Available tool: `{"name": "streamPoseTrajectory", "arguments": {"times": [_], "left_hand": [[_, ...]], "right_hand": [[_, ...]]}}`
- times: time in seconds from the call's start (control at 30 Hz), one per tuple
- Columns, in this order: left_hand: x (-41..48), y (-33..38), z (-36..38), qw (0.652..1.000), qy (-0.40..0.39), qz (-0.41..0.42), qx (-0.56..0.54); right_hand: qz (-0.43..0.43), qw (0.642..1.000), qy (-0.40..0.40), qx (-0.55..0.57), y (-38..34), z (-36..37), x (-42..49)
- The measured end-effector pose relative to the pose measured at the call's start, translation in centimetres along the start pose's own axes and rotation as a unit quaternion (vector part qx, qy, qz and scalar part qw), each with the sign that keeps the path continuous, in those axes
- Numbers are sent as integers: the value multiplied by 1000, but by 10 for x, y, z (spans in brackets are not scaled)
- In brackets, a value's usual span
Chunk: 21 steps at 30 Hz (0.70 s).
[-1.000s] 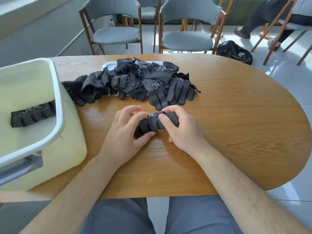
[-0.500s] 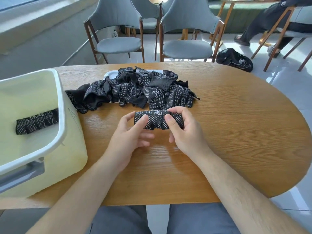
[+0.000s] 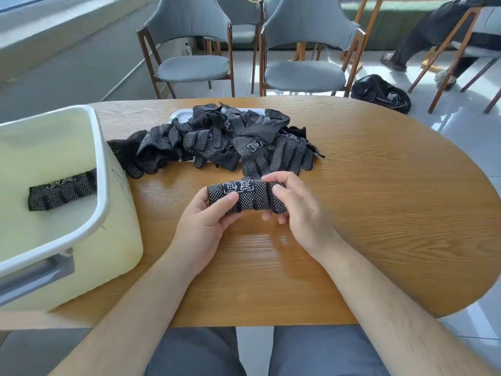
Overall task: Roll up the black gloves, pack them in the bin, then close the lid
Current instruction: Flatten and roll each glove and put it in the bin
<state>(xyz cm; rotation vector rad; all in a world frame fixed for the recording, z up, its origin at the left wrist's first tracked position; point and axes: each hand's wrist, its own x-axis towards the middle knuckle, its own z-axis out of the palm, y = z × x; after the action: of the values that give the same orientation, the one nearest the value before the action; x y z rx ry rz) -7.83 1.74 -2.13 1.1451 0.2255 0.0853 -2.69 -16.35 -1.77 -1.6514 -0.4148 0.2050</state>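
Wooden table (image 3: 366,213), frame centre: I now hold the finished rolled glove (image 3: 244,196) lifted clear of it, my left hand (image 3: 203,229) gripping one end, right hand (image 3: 298,213) pinching the other; the bin (image 3: 101,172) at left is next.

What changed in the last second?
The glove roll went from slanted under the fingers to level, logo up. The left hand grips one end and the right hand pinches the other. The glove pile, bin and packed roll are unchanged.
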Motion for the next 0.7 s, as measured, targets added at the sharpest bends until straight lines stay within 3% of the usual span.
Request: {"name": "streamPoseTrajectory", "arguments": {"times": [0.4, 0.57, 0.7], "left_hand": [[-1, 1, 2, 998, 33, 13, -54], [-2, 0, 1, 999, 22, 19, -16], [-2, -1, 1, 999, 21, 19, 19]], "right_hand": [[4, 1000, -22, 3, -1, -4, 2], [-25, 998, -15, -62, 7, -4, 3], [8, 999, -20, -40, -2, -4, 2]]}}
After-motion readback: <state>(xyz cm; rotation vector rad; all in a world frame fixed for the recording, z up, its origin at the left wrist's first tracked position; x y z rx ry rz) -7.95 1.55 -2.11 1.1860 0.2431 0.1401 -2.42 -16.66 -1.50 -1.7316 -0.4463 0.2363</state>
